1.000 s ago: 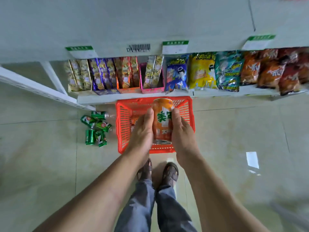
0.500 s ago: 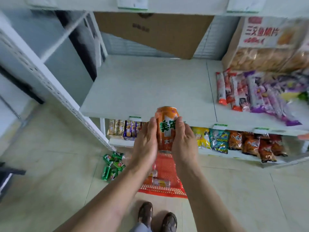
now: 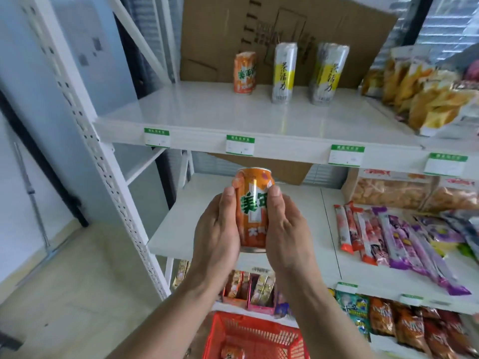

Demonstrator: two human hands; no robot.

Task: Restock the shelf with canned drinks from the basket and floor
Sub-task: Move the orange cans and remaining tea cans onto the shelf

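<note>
An orange can (image 3: 254, 211) with green lettering stands upright between my two hands, in front of the middle shelf. My left hand (image 3: 216, 234) grips its left side and my right hand (image 3: 287, 231) grips its right side, thumbs on the front. On the upper white shelf (image 3: 197, 117) stand another orange can (image 3: 245, 73) and two tall silver-and-yellow cans (image 3: 283, 73) (image 3: 328, 73). The red basket (image 3: 215, 338) sits on the floor below my arms, with one can (image 3: 232, 353) partly visible inside.
Snack bags (image 3: 425, 99) fill the upper shelf's right end. Purple and red packets (image 3: 399, 237) lie on the middle shelf's right half. Small boxes (image 3: 248, 288) and chip bags (image 3: 404, 320) line the lower shelf. A white perforated upright (image 3: 103, 156) stands left; cardboard (image 3: 272, 35) backs the shelf.
Both hands lifted the orange can up from the basket to the middle shelf's height. My view tilted up, so the upper shelf with its cans shows and the floor cans left view.
</note>
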